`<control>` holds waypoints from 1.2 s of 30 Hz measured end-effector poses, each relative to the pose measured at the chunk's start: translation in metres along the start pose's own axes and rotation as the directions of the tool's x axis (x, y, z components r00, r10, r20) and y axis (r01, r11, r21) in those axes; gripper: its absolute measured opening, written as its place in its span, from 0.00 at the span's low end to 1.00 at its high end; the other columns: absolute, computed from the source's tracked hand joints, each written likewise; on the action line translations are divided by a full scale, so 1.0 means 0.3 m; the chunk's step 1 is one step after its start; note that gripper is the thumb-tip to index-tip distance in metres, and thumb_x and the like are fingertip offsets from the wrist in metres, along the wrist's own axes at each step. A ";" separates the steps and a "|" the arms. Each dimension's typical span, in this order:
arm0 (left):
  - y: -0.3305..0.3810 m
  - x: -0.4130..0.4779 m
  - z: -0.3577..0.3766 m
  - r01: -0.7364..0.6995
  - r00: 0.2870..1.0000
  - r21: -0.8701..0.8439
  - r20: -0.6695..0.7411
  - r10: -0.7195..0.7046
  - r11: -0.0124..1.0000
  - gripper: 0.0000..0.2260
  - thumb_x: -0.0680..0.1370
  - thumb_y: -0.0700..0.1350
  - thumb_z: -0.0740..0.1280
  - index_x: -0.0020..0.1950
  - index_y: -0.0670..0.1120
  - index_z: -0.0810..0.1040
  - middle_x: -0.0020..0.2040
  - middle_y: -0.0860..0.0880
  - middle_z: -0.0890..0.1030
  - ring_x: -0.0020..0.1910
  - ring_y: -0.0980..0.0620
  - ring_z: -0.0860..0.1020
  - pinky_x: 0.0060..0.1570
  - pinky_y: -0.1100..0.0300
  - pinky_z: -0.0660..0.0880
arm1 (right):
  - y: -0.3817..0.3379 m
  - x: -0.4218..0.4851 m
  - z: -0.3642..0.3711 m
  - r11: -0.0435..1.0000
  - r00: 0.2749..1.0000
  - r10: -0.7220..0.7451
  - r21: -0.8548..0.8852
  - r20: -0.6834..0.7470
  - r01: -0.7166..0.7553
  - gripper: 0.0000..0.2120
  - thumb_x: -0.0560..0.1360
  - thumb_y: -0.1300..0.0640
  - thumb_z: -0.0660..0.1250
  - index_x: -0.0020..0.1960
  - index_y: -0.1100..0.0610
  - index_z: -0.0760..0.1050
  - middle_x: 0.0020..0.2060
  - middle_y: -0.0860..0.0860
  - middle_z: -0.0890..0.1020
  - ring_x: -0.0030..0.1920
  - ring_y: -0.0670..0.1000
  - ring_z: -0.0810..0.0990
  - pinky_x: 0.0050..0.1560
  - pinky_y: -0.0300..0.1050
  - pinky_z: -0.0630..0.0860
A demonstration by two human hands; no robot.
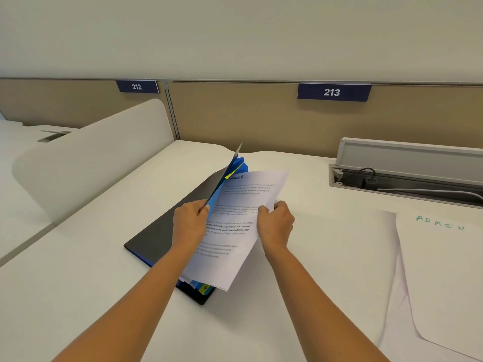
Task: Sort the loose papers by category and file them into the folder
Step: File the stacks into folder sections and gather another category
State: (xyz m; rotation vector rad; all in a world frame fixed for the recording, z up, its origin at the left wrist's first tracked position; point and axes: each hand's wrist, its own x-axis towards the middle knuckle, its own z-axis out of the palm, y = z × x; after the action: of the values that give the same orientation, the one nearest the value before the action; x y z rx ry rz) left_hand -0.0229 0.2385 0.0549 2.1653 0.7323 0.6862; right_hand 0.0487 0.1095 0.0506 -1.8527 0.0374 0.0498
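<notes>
While the black folder (156,231) lies at the middle of the white table (78,296), its long side running away toward the far right, the left grip (189,223) pinches the edge of a raised leaf (222,184), dark outside and blue inside, and holds it tilted up off the contents

Right grip (274,223): fingers curled round the right edge of a printed sheet (235,231), thumb on top. Sheet lies slanted over the folder, its left edge at the gap under the raised leaf. Handwritten heading partly hidden; "NANCE" readable. Body text too small to read

Blue dividers (239,164) show at the folder's far end, a yellow tab (232,173) just beside the heading. More blue and yellow tabs (202,287) poke out under the sheet's near corner

Well apart to the right: loose papers (441,270) on the table, top one marked "ADMIN" in green, lower ones fanned out beneath

Far right rear: cable tray (405,178), lid up, black cable inside. Beige partition behind carries labels 212 (137,86) and 213 (334,92). White side screen (91,152) stands at the left
</notes>
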 end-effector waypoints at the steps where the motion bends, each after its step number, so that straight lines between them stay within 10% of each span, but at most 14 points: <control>1: 0.003 0.001 -0.002 0.001 1.000 0.001 -0.006 -0.001 1.000 0.20 0.79 0.41 0.61 0.31 0.57 0.59 0.34 0.43 0.73 0.33 0.48 0.69 0.39 0.56 0.68 | -0.002 -0.007 0.001 1.000 1.000 0.000 0.019 -0.002 0.000 0.02 0.75 0.63 0.59 0.47 0.61 0.68 0.39 0.51 0.73 0.40 0.55 0.71 0.39 0.41 0.66; 8: 0.018 0.012 -0.009 -0.052 0.999 0.045 -0.006 0.053 0.998 0.16 0.79 0.39 0.60 0.33 0.51 0.64 0.31 0.43 0.70 0.31 0.48 0.65 0.35 0.56 0.65 | -0.002 -0.047 0.010 0.989 0.996 -0.027 0.140 -0.087 0.039 0.15 0.73 0.63 0.60 0.33 0.53 0.57 0.29 0.47 0.68 0.29 0.47 0.65 0.28 0.40 0.61; 22: 0.045 -0.004 0.000 -0.142 0.990 0.115 0.016 0.141 0.983 0.19 0.78 0.36 0.58 0.28 0.43 0.59 0.24 0.49 0.60 0.27 0.53 0.56 0.28 0.60 0.53 | -0.025 -0.043 0.164 0.989 0.970 -0.132 -0.041 0.204 0.143 0.04 0.80 0.62 0.53 0.46 0.58 0.63 0.42 0.54 0.70 0.43 0.54 0.72 0.39 0.46 0.71; 28: 0.039 -0.003 0.003 -0.120 0.993 0.078 0.012 0.120 0.990 0.14 0.78 0.36 0.58 0.32 0.40 0.68 0.25 0.47 0.61 0.28 0.52 0.58 0.30 0.60 0.55 | -0.035 -0.009 0.157 0.998 0.994 -0.063 -0.009 0.094 0.064 0.05 0.81 0.63 0.51 0.47 0.59 0.63 0.38 0.51 0.68 0.41 0.51 0.68 0.28 0.37 0.59; 36: 0.044 0.008 0.006 -0.105 0.994 0.088 0.022 0.104 0.991 0.16 0.79 0.37 0.58 0.30 0.38 0.68 0.25 0.46 0.62 0.27 0.52 0.59 0.30 0.59 0.56 | -0.031 -0.008 0.119 0.999 0.999 -0.051 0.011 0.014 0.051 0.07 0.81 0.64 0.51 0.51 0.60 0.67 0.42 0.54 0.70 0.41 0.51 0.69 0.38 0.43 0.65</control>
State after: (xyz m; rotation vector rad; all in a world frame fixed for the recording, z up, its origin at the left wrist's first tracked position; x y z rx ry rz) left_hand -0.0164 0.2318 0.0645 2.3016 0.6552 0.6995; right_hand 0.0462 0.1463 0.0499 -1.8412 -0.0193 0.0277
